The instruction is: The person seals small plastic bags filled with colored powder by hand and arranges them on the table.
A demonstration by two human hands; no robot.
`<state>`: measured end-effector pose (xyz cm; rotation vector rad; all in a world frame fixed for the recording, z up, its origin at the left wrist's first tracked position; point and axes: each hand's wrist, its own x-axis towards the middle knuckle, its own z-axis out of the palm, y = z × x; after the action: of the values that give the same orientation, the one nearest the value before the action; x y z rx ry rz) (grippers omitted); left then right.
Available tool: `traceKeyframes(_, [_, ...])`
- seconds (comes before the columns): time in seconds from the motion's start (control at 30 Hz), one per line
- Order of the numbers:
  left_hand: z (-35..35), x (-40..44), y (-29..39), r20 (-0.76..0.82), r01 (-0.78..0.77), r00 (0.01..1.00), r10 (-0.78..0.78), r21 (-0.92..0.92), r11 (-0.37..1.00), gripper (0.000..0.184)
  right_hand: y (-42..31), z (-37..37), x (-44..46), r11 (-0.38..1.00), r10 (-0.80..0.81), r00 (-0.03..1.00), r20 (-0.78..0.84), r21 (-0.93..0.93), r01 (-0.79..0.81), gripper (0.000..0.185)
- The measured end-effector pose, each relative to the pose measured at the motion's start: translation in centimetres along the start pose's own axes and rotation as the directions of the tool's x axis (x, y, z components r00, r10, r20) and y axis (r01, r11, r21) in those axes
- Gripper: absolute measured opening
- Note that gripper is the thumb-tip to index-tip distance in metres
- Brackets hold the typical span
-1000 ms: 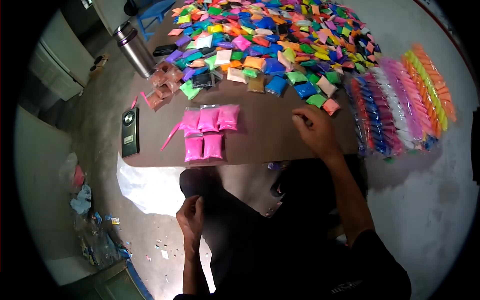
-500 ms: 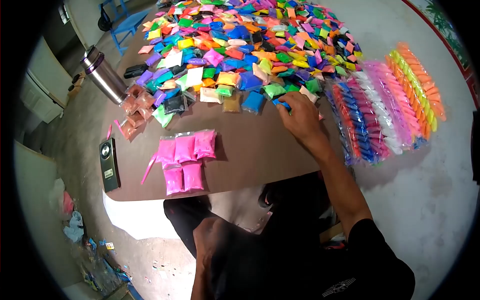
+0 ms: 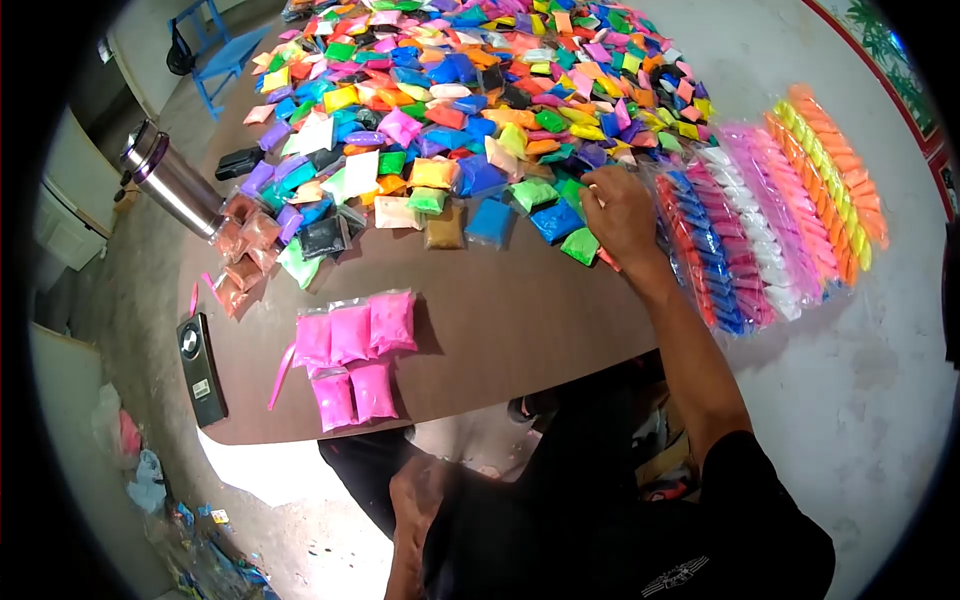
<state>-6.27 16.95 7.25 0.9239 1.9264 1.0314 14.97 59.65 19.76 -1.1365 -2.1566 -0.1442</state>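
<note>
My right hand is at the right front edge of a big pile of small coloured packets. Its fingers are curled closed, and whatever is in them is hidden. Just left of it lie a blue packet and a green packet. Low in the view, my left hand rests on my dark-clothed leg, its fingers not clearly visible. Several bright pink packets sit in two rows on the brown table, beside a thin pink strip.
At the left stand a steel flask, brown packets and a dark phone. Long clear bags of coloured pieces lie along the right side. A blue chair is at the back left.
The view has shifted, so the table sits lower and further left. My right hand has left the blue packet, which now lies beside it. My left hand stays on my leg.
</note>
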Motion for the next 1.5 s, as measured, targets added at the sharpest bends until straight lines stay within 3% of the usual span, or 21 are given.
traceKeyframes(0.27, [0.1,0.3,0.0,-0.003,0.107,0.994,-0.107,-0.033,0.994,0.021,0.1,0.3,1.6,0.999,-0.037,0.999,-0.005,-0.040,0.037,0.014])
traceKeyframes(0.4, [-0.1,0.4,-0.1,0.016,0.181,0.984,-0.180,-0.048,0.982,0.022,-1.9,0.5,1.8,0.998,-0.058,0.998,0.016,0.024,0.058,0.015])
traceKeyframes(0.5, [0.0,0.5,-0.5,-0.001,0.155,0.988,-0.156,-0.128,0.980,0.022,-3.8,1.3,2.3,0.991,-0.121,0.993,-0.003,0.058,0.121,0.015])
traceKeyframes(0.77, [-0.2,0.5,-1.0,-0.027,0.018,0.999,-0.017,0.026,0.999,0.021,-8.0,4.4,5.2,0.946,-0.265,0.963,-0.045,0.183,0.269,0.011])
traceKeyframes(0.87, [-0.1,0.2,-1.3,-0.020,0.067,0.998,-0.067,-0.046,0.997,0.022,-9.5,6.2,7.0,0.945,-0.296,0.954,-0.056,0.130,0.301,0.011])
traceKeyframes(1.0, [-0.6,0.3,0.1,-0.017,0.124,0.992,-0.125,-0.012,0.992,0.022,-11.7,9.1,10.4,0.953,-0.257,0.966,0.002,0.168,0.253,0.015])
traceKeyframes(1.03, [-0.8,0.3,0.6,-0.023,0.103,0.994,-0.104,-0.016,0.995,0.021,-12.4,9.3,11.2,0.962,-0.239,0.967,0.085,0.159,0.224,0.024])
traceKeyframes(1.13, [-0.6,0.2,-0.7,-0.032,0.068,0.997,-0.068,-0.006,0.998,0.020,-13.9,11.8,13.4,0.967,-0.223,0.965,0.138,0.159,0.201,0.024])
traceKeyframes(1.2, [-0.8,0.3,-0.9,-0.035,0.052,0.998,-0.052,0.007,0.999,0.019,-14.5,13.3,14.2,0.969,-0.229,0.967,0.113,0.127,0.214,0.026])
traceKeyframes(1.3, [-1.7,0.7,0.5,-0.004,0.094,0.996,-0.094,0.027,0.995,0.015,-14.8,15.4,15.3,0.975,-0.194,0.963,0.189,-0.069,0.210,0.029])
traceKeyframes(1.4, [-1.8,0.6,0.7,-0.030,0.044,0.999,-0.043,0.040,0.998,0.017,-14.9,15.9,15.8,0.978,-0.195,0.960,0.202,-0.033,0.205,0.029])
traceKeyframes(1.47, [-2.0,0.9,1.0,-0.058,0.011,0.998,-0.009,0.048,0.999,0.017,-14.5,14.8,15.5,0.970,-0.243,0.963,0.118,0.020,0.243,0.027])
traceKeyframes(1.5, [-2.1,1.0,1.0,-0.062,0.007,0.998,-0.004,0.049,0.999,0.017,-14.2,14.0,15.5,0.981,-0.141,0.983,0.114,0.152,0.123,0.026])
